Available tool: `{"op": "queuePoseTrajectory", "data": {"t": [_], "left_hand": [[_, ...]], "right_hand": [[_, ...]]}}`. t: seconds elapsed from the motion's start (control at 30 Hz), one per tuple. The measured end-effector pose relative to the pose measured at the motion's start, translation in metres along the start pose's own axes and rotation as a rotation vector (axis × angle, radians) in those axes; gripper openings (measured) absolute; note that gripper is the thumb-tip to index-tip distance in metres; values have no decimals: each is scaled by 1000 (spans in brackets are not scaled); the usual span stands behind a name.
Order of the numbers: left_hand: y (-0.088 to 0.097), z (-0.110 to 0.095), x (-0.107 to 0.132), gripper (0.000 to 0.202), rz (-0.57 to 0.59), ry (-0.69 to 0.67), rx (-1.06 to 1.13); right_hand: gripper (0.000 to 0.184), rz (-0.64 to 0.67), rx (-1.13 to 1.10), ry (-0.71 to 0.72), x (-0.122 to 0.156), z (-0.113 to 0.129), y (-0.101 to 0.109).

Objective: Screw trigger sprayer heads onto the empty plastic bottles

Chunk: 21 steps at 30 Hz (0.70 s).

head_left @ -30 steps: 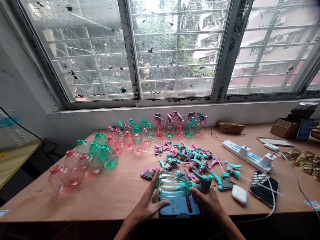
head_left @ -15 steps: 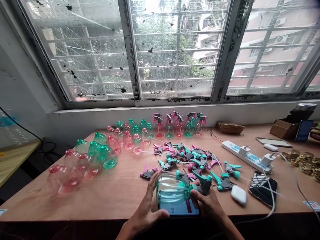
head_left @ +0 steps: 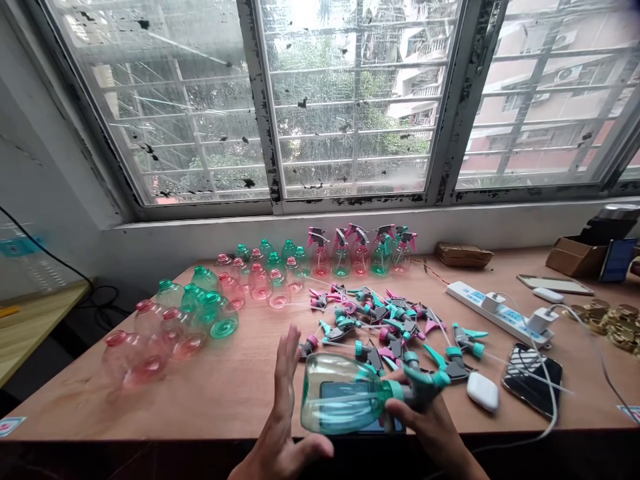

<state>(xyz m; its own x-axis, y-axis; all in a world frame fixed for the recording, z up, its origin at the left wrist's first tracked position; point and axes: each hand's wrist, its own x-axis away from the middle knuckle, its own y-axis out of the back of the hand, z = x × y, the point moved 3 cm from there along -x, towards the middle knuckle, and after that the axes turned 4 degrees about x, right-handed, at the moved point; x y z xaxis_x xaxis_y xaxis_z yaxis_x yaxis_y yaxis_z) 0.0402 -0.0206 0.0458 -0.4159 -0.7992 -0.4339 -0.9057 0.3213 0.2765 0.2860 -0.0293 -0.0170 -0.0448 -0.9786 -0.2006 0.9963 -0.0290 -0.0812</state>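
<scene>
My right hand [head_left: 430, 423] grips a teal spray bottle [head_left: 345, 393] by its neck and grey-teal trigger head, holding it on its side just above the table's front edge. My left hand [head_left: 283, 413] is open with fingers stretched upward, beside the bottle's base and apart from it. A phone with a lit screen [head_left: 360, 400] lies under the bottle, seen partly through the plastic. Behind the bottle is a heap of loose pink and teal trigger heads [head_left: 390, 320].
Empty pink and teal bottles [head_left: 200, 307] lie at the left. Finished spray bottles [head_left: 360, 253] stand by the window sill. A power strip [head_left: 500, 313], a white earbud case [head_left: 483, 391], a dark phone [head_left: 533, 377], cables and a cardboard box [head_left: 575, 257] are at the right.
My left hand let go of the bottle's base and opened. My right hand lifted the bottle toward me and tilted it, so it now covers the phone.
</scene>
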Motion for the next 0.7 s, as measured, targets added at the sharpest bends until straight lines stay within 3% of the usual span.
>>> {"op": "queuePoseTrajectory", "data": {"t": [0.07, 0.13, 0.2, 0.33, 0.43, 0.53, 0.63, 0.7], "left_hand": [[1, 7, -4, 96, -80, 67, -7], [1, 15, -8, 74, -79, 137, -58], [1, 18, -11, 68, -87, 116, -108], [-3, 13, -9, 75, -94, -205, -234], [-10, 11, -6, 76, -70, -249, -156], [-12, 12, -5, 81, -146, -131, 44], [-9, 17, -7, 52, -266, -81, 83], [-5, 22, -7, 42, -306, -149, 19]], "right_hand": [[31, -75, 250, 177, 5, 10, 3], [30, -95, 360, 232, 7, 15, 1], [25, -60, 248, 122, 5, 12, -5], [44, 16, -294, -260, -4, -8, -22], [49, 30, -438, -352, -6, -15, -26], [39, 19, -201, -140, -2, -5, -17], [31, -74, 171, 113, 3, 9, -7], [30, -92, 179, 116, 3, 10, -6]]}}
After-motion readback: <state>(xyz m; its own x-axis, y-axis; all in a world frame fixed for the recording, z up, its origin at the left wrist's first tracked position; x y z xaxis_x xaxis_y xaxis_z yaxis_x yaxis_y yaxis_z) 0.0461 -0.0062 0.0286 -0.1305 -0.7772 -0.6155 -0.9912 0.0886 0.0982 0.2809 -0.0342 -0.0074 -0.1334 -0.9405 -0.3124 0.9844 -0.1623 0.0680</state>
